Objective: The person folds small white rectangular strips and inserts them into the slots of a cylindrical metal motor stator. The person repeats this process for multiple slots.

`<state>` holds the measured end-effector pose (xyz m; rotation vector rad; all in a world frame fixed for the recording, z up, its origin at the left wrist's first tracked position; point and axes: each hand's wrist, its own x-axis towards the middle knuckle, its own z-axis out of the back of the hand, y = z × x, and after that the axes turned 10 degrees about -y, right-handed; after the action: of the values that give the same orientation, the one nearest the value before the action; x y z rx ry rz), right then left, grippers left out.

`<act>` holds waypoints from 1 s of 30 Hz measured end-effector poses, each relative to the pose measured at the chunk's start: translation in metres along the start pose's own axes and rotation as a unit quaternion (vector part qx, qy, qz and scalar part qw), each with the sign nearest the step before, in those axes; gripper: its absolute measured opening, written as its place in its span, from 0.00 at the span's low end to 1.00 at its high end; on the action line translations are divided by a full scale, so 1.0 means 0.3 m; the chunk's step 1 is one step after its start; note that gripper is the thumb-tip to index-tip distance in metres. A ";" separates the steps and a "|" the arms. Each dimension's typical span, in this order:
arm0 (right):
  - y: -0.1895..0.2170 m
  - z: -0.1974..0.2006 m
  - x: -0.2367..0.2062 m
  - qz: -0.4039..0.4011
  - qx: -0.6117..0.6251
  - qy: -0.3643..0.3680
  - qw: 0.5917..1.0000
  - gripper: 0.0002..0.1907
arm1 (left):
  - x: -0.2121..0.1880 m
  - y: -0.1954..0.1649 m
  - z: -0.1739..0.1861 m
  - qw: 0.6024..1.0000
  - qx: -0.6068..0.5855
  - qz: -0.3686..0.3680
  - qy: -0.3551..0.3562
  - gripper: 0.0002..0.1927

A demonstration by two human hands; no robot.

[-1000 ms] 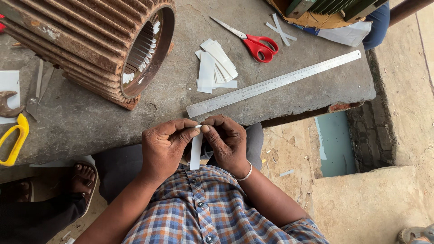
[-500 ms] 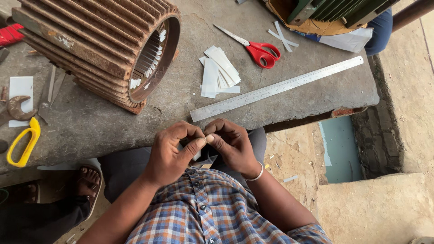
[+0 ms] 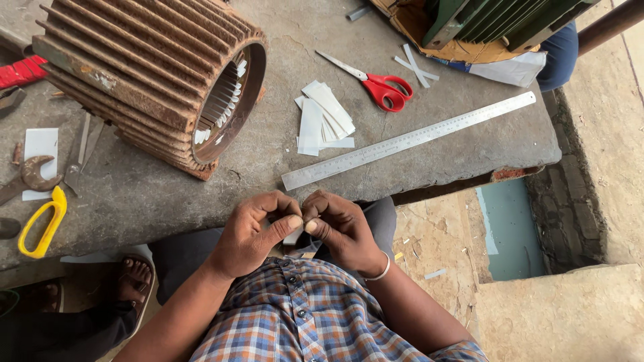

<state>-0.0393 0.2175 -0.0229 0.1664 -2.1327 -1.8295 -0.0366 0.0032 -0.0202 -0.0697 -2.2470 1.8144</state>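
Observation:
My left hand (image 3: 258,231) and my right hand (image 3: 339,228) meet in front of my checked shirt, below the table edge. Both pinch a narrow white paper strip (image 3: 292,236), now mostly hidden between the fingers. A pile of similar white strips (image 3: 322,119) lies on the grey table (image 3: 282,60) above my hands. A long steel ruler (image 3: 409,141) rests diagonally just beyond my hands. Red-handled scissors (image 3: 376,84) lie farther back. A rusty finned motor stator (image 3: 154,74) lies on its side at the left, with white strips lining its slots.
A yellow-handled tool (image 3: 41,224), a rusty wrench (image 3: 27,177) and a white sheet (image 3: 40,144) lie at the left edge. Another person's sandalled foot (image 3: 134,278) is at lower left. A green machine on cardboard (image 3: 483,27) sits at the top right.
The strip that hung down from my fingers a second ago is now folded or drawn up between both hands. My hands stayed near the table edge; the view shifted slightly.

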 end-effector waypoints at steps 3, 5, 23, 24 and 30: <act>0.010 -0.031 -0.007 -0.045 0.033 -0.017 0.998 0.06 | -0.006 0.018 -0.007 0.996 -0.052 0.017 -0.066 0.06; 0.011 -0.055 -0.010 -0.161 0.134 -0.021 0.978 0.08 | -0.009 0.029 -0.009 0.987 -0.106 0.029 -0.118 0.05; 0.041 -0.057 0.001 0.004 -0.038 -0.144 0.989 0.09 | 0.012 -0.100 -0.054 0.971 0.175 -0.079 -0.145 0.10; 0.043 -0.051 0.003 0.004 -0.046 -0.136 0.990 0.08 | 0.011 -0.103 -0.054 0.968 0.192 -0.079 -0.143 0.09; 0.056 -0.032 0.015 0.074 -0.080 -0.104 0.989 0.02 | 0.006 -0.092 -0.060 0.963 0.211 -0.081 -0.149 0.09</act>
<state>-0.0384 0.2099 -0.0046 -0.2228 -2.0537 -1.9933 -0.0310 0.0147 0.0103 0.4810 -1.9116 2.2861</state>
